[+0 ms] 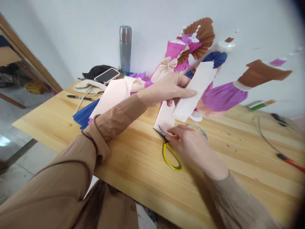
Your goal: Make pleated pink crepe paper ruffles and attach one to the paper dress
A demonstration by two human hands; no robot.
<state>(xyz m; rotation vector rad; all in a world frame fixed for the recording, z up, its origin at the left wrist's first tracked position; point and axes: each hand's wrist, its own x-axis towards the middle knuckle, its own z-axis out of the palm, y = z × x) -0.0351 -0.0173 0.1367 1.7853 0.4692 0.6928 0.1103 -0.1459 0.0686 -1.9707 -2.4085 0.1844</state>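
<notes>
My left hand is raised over the table, pinching a pale strip of paper between thumb and fingers. The strip hangs at a slant. Below it lies another pale pink paper strip. Slightly blurred, my right hand has its fingers closed at the pivot of a pair of scissors with yellow handles. The blades are slightly apart and point left; one handle loop shows, while the other is hidden by the hand. A roll of tape sits partly behind this hand.
Pleated paper dolls and a purple paper skirt stand along the wall. On the wooden table are pale paper sheets, blue paper, a pen, a phone, a flask and a red-handled tool.
</notes>
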